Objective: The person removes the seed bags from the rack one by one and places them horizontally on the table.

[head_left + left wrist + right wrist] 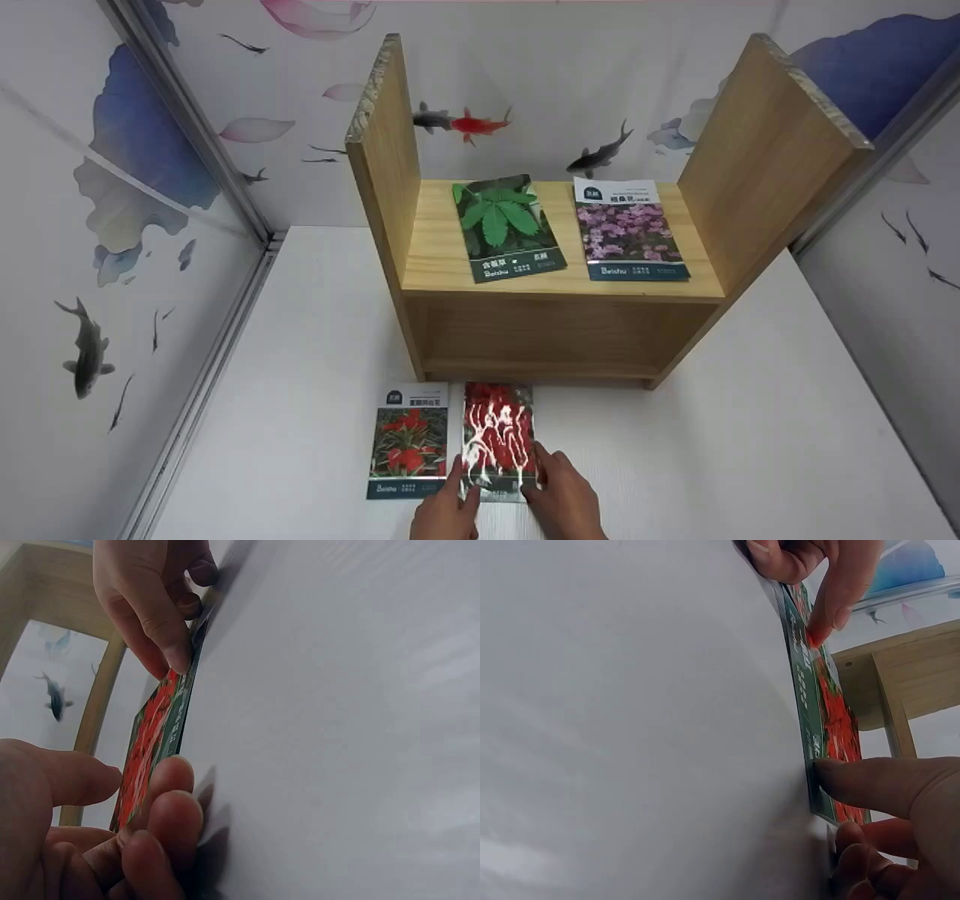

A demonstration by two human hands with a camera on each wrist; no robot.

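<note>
A glossy seed packet with red flowers [499, 435] lies at the front of the white table, glare across its face. At its lower left edge my left hand [448, 510] pinches it, and my right hand [564, 495] pinches the lower right edge. In the right wrist view, the right thumb [862, 781] lies on the packet's face while the other fingers curl by its edge. The left wrist view shows the left fingers [169, 802] curled at the packet's near edge. Just left lies another seed packet with orange-red flowers [409, 442], apart from both hands.
Behind the packets stands a wooden shelf [562, 337] with two tall side panels. On its upper board lie a green-leaf seed packet [506, 225] and a pink-flower seed packet [628, 229]. White walls with painted fish enclose the white table [300, 360].
</note>
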